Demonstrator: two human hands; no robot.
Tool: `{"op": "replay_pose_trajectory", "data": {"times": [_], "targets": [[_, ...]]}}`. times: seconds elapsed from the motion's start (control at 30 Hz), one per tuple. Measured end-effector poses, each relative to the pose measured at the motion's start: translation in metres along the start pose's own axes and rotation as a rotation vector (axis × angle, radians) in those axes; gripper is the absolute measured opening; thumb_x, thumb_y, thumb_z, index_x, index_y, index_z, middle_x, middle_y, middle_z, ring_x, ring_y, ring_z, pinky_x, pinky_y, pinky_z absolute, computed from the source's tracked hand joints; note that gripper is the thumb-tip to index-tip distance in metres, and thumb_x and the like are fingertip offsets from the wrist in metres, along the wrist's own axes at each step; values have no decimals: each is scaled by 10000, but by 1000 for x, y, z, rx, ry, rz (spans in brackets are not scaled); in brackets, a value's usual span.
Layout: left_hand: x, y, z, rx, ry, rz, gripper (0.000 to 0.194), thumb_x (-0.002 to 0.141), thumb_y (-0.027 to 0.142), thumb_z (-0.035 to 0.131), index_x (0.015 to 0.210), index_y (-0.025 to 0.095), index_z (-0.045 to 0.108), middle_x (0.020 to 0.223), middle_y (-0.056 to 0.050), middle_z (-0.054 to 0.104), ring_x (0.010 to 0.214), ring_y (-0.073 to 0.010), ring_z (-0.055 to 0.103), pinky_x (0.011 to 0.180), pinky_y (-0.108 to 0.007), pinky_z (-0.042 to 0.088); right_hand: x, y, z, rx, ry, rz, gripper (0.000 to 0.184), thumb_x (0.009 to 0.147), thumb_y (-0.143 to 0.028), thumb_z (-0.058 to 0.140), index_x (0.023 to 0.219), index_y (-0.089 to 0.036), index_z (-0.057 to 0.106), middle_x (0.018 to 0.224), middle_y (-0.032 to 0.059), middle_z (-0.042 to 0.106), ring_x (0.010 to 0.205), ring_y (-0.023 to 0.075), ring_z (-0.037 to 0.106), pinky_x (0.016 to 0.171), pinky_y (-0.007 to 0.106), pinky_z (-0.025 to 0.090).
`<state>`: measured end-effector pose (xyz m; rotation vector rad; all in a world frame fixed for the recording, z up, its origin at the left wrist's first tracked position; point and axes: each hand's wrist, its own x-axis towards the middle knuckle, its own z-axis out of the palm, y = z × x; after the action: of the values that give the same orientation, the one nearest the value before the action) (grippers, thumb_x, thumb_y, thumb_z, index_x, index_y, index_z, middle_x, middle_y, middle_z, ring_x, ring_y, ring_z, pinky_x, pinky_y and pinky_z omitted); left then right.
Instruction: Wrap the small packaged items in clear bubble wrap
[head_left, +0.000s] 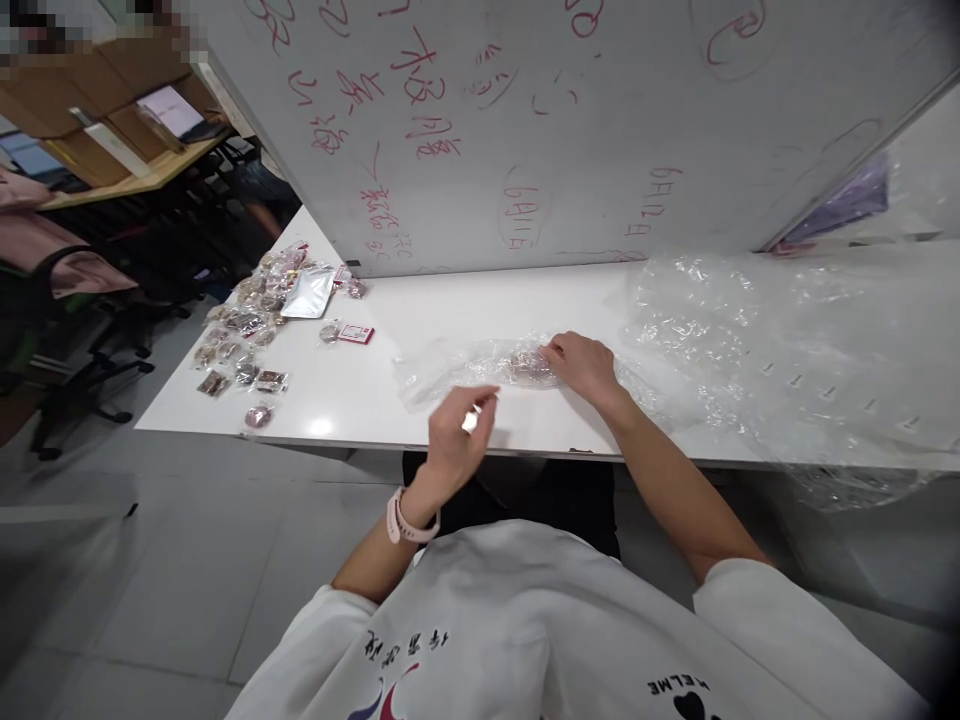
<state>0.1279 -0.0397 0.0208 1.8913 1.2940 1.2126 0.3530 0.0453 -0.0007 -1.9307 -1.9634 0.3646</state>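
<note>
Bubble wrap, so a clear strip of it is lying across the middle of the table, not far from the front edge, with a small packet sitting on it or tucked into it (honestly can't tell which, too much shine). Right hand is at the right end of that packet, fingers bent down and touching it or the plastic over it. Can't tell if it's actually gripping or just pressing. Left hand is in front of the strip, near the table's front edge, fingers curled with the thumb close to them. Can't make out whether anything's pinched in there. Pale pink watch on that wrist btw.

A much bigger crumpled sheet of the same see-through stuff takes up the right side of the table, part of it drooping over the front edge. Over on the left there's a messy pile of little wrapped packets with a silver pouch on top. Just right of the pile, a red-and-white card lies beside a round packet. Whiteboard with red handwriting stands along the back.
</note>
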Motion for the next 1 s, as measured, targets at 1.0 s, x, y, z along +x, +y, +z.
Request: {"op": "replay_pose_trajectory", "data": {"times": [1.0], "targets": [[48, -34, 81, 376, -453, 185, 356, 1004, 250, 414, 1304, 282, 602, 1494, -73, 520, 1450, -302, 378, 1195, -590, 219, -136, 49, 17, -77, 477, 145, 344, 987, -340, 440, 1138, -174, 701, 1126, 173, 698, 1110, 358, 585, 943, 548, 441]]}}
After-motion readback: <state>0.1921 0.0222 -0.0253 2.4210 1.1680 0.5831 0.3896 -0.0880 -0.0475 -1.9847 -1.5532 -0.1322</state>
